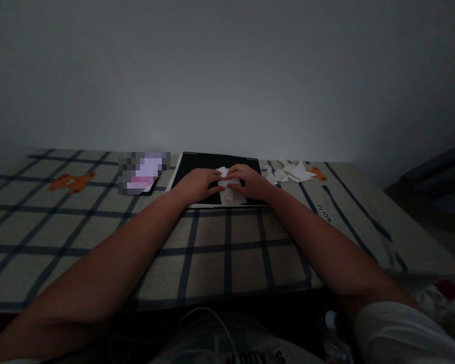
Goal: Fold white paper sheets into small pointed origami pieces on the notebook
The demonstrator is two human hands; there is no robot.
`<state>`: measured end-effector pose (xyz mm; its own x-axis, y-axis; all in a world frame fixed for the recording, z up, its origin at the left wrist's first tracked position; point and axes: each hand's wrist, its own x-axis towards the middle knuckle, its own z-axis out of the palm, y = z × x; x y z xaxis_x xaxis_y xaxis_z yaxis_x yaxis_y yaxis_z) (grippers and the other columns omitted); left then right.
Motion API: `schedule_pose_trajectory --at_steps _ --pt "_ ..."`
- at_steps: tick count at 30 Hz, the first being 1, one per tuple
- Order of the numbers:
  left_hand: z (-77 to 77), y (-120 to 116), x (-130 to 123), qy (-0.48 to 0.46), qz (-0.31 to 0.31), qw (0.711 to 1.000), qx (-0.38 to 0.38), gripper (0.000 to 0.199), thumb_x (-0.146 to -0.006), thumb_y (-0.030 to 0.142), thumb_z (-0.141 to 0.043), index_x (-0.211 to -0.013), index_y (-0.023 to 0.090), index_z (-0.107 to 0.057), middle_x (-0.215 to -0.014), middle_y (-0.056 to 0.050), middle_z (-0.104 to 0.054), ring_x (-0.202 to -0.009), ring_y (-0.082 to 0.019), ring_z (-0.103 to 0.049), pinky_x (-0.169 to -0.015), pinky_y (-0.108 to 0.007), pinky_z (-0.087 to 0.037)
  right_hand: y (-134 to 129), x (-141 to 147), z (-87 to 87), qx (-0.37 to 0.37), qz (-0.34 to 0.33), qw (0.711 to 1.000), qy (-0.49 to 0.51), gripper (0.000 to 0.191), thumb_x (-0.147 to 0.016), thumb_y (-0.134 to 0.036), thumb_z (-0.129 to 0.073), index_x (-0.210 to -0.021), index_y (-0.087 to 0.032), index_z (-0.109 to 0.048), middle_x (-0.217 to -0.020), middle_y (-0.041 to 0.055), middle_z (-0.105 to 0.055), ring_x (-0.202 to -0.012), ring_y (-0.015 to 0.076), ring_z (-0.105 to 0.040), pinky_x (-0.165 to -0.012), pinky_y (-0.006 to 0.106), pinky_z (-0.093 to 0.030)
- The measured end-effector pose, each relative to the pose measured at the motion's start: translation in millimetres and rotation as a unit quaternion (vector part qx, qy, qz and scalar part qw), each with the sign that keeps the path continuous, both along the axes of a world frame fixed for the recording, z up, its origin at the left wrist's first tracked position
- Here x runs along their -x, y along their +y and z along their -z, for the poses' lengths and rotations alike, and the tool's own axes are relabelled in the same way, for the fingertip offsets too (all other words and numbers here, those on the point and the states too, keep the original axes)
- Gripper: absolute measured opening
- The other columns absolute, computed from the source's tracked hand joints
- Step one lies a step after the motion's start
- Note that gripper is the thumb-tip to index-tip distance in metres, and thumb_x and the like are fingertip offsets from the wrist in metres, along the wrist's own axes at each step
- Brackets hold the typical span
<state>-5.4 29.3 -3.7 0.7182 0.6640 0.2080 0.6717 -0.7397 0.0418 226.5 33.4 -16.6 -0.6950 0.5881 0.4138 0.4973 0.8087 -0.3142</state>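
A piece of white paper (233,197), partly hidden by fingers, lies over a black notebook (197,162) with punched holes along its far edge. My left hand (200,185) reaches in from the left, its fingers closed on the paper's left side. From the right, my right hand (250,181) grips the same paper, thumb and fingers close together. Both hands meet near the middle of the notebook. White sheet edges show under the notebook's left and near sides.
Torn white paper scraps (293,172) lie right of the notebook. A phone (144,174) with a lit, blurred screen is at the left. The checked tablecloth (87,222) bears orange bear prints. A grey wall (227,76) stands behind the table. A white cable (216,313) hangs near my lap.
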Motion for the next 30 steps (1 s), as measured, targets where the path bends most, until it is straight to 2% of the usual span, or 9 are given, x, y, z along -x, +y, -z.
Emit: schedule_pose_trajectory --at_steps 3,6,10,15,22,30 --pt "1.0 -0.9 -1.0 -0.012 -0.004 1.0 0.007 0.043 -0.097 0.045 -0.05 -0.129 0.02 -0.065 -0.139 -0.009 -0.061 -0.125 -0.022 -0.058 -0.106 -0.034 -0.042 3.3 -1.8 7.3 0.006 0.021 0.999 -0.04 0.045 -0.094 -0.039 -0.057 -0.131 -0.014 -0.062 -0.142 0.0174 -0.054 -0.132 0.0266 -0.05 -0.109 0.045 -0.039" --pt "0.5 -1.0 -0.3 -0.003 -0.038 0.999 -0.015 0.045 -0.095 0.05 -0.053 -0.125 0.019 -0.068 -0.137 -0.01 -0.063 -0.124 -0.025 -0.057 -0.103 -0.038 -0.044 3.8 -3.4 10.3 0.012 0.022 0.997 -0.069 0.053 -0.095 -0.04 -0.055 -0.141 -0.015 -0.055 -0.151 0.0172 -0.046 -0.138 0.0266 -0.045 -0.113 0.045 -0.037" --pt "-2.0 -0.5 2.1 0.003 -0.052 0.998 -0.048 0.045 -0.093 0.054 -0.056 -0.116 0.019 -0.072 -0.126 -0.008 -0.068 -0.116 -0.027 -0.06 -0.095 -0.039 -0.047 1.9 -3.6 8.3 0.01 0.034 0.996 -0.084 0.055 -0.095 -0.042 -0.055 -0.14 -0.012 -0.055 -0.152 0.0186 -0.045 -0.139 0.0287 -0.045 -0.114 0.046 -0.038" --pt "-2.7 0.2 3.5 0.002 -0.056 0.996 -0.068 0.042 -0.092 0.055 -0.057 -0.107 0.02 -0.075 -0.117 -0.006 -0.071 -0.109 -0.027 -0.06 -0.087 -0.039 -0.047 -1.6 -2.4 4.3 0.012 0.044 0.995 -0.085 0.049 -0.094 -0.042 -0.054 -0.136 -0.017 -0.06 -0.154 0.0159 -0.044 -0.14 0.0291 -0.044 -0.112 0.05 -0.04" --pt "1.0 1.2 2.9 0.001 0.001 0.999 -0.048 0.044 -0.096 0.05 -0.05 -0.118 0.018 -0.072 -0.123 -0.009 -0.067 -0.113 -0.026 -0.057 -0.095 -0.039 -0.046 -5.1 -3.9 -0.1 0.019 0.081 0.99 -0.115 0.058 -0.095 -0.045 -0.052 -0.142 -0.012 -0.053 -0.154 0.0176 -0.042 -0.141 0.0297 -0.043 -0.112 0.048 -0.038" --pt "0.9 -0.3 2.0 -0.015 0.002 1.0 -0.019 0.043 -0.095 0.05 -0.05 -0.122 0.023 -0.07 -0.126 -0.008 -0.065 -0.115 -0.026 -0.056 -0.098 -0.041 -0.045 -9.1 1.1 -2.6 -0.001 0.104 0.978 -0.181 0.056 -0.1 -0.046 -0.041 -0.148 -0.017 -0.046 -0.157 0.0145 -0.04 -0.137 0.0315 -0.044 -0.107 0.05 -0.041"
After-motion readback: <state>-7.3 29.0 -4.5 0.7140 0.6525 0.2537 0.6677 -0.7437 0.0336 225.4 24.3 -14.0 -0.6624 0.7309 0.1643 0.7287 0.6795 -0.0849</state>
